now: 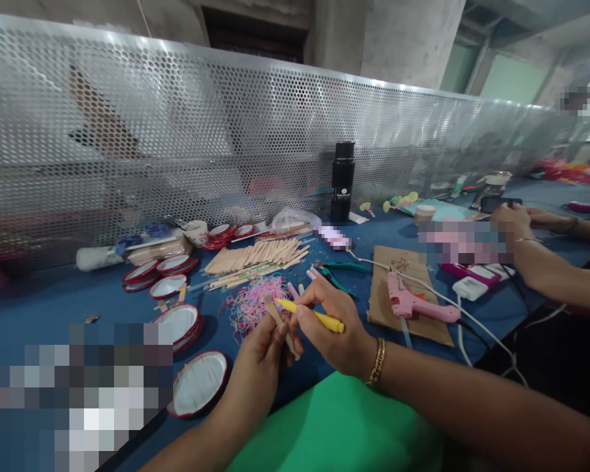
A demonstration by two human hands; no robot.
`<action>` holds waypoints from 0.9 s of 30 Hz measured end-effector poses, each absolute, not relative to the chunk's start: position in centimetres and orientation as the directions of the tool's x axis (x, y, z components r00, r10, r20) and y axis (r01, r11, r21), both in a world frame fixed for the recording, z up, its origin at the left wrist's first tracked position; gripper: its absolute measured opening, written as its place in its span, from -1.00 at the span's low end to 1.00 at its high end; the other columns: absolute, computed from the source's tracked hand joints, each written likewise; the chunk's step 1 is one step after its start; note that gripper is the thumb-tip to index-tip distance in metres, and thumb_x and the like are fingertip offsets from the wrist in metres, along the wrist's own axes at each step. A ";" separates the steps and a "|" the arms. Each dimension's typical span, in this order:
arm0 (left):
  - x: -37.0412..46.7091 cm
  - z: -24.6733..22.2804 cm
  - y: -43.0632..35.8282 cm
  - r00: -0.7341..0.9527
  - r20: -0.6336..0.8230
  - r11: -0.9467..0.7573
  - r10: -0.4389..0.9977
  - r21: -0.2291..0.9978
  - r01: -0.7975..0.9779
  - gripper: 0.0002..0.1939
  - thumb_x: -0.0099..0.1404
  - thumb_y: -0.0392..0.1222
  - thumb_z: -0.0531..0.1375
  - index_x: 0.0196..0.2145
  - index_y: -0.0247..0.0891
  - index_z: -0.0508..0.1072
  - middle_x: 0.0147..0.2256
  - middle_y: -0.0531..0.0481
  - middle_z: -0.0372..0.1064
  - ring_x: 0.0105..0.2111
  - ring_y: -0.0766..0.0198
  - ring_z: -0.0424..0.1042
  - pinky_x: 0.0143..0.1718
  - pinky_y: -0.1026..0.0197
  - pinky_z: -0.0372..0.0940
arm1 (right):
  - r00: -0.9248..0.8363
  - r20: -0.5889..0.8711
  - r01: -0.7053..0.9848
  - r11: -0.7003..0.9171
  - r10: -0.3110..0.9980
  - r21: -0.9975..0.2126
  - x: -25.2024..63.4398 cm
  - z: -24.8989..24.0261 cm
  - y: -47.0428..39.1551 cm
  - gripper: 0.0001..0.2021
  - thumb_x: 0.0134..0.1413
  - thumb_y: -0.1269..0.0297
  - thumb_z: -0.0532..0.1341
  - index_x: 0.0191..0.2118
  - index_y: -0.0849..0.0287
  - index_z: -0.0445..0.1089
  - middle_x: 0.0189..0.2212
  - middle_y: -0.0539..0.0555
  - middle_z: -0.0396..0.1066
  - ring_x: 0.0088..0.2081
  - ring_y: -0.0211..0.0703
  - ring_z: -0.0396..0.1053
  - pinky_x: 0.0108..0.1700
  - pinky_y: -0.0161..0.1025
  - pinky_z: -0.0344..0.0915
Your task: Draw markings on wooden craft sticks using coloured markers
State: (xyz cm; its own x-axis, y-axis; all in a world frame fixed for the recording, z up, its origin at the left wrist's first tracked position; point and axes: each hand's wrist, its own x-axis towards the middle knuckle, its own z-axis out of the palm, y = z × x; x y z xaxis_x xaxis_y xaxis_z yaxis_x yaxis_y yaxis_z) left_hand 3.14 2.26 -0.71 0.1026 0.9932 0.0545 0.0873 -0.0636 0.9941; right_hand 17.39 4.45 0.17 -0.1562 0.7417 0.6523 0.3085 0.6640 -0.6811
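Between the fingers of my left hand (pixel 263 344) is a flat wooden craft stick (pixel 274 311), held tilted above the blue table. My right hand (pixel 337 331) grips a yellow marker (pixel 327 321) like a pen. The marker's tip points left and sits close to the stick's upper end; whether it touches, I cannot tell. Just beyond the hands lies a tangled heap of colourful small rubber bands (pixel 250 303). Behind that, many more craft sticks (pixel 255 257) are spread in a pile.
Red-rimmed jar lids (pixel 199 383) lie to the left. On the right, a pink glue gun (pixel 413 303) rests on cardboard (pixel 379 285), near green-handled pliers (pixel 347 267) and a white cable. A black bottle (pixel 343 183) stands before the perforated metal screen (pixel 177 131). Another person's hands (pixel 514 223) hold a phone.
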 end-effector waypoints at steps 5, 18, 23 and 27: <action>3.1 -0.9 2.3 0.092 0.077 -0.084 0.993 0.994 0.070 -0.70 0.22 0.06 0.15 -0.50 -0.21 0.32 -0.64 0.18 0.21 -0.63 0.39 0.12 -0.60 0.34 0.03 | -0.175 0.668 0.301 0.685 0.723 -0.663 17.1 -0.2 4.3 -0.95 0.08 0.39 0.14 -0.38 0.14 0.32 -0.47 -0.01 0.40 -0.36 -0.19 0.36 -0.21 -0.19 0.25; 2.9 -0.8 2.3 0.085 0.084 -0.092 0.993 0.992 0.084 -0.67 0.22 0.10 0.16 -0.50 -0.21 0.33 -0.64 0.17 0.20 -0.63 0.38 0.10 -0.60 0.33 0.02 | -0.182 0.678 0.296 0.697 0.712 -0.653 17.1 0.0 4.2 -0.96 0.06 0.40 0.15 -0.36 0.13 0.32 -0.51 -0.03 0.39 -0.40 -0.20 0.36 -0.22 -0.20 0.26; 3.0 -0.9 2.2 0.075 0.064 -0.071 0.995 0.993 0.091 -0.66 0.22 0.10 0.16 -0.51 -0.22 0.34 -0.64 0.15 0.22 -0.62 0.37 0.13 -0.58 0.33 0.05 | -0.191 0.662 0.332 0.682 0.725 -0.652 17.2 0.1 4.4 -0.92 0.07 0.42 0.14 -0.40 0.12 0.31 -0.54 -0.05 0.39 -0.42 -0.21 0.35 -0.22 -0.20 0.25; 3.1 -0.6 2.3 0.068 0.052 -0.059 0.996 0.994 0.095 -0.67 0.23 0.09 0.16 -0.50 -0.22 0.36 -0.63 0.13 0.26 -0.62 0.36 0.15 -0.58 0.32 0.05 | -0.171 0.668 0.356 0.678 0.724 -0.644 17.5 0.2 4.4 -0.90 0.09 0.40 0.12 -0.42 0.12 0.31 -0.53 -0.04 0.39 -0.41 -0.21 0.34 -0.24 -0.21 0.24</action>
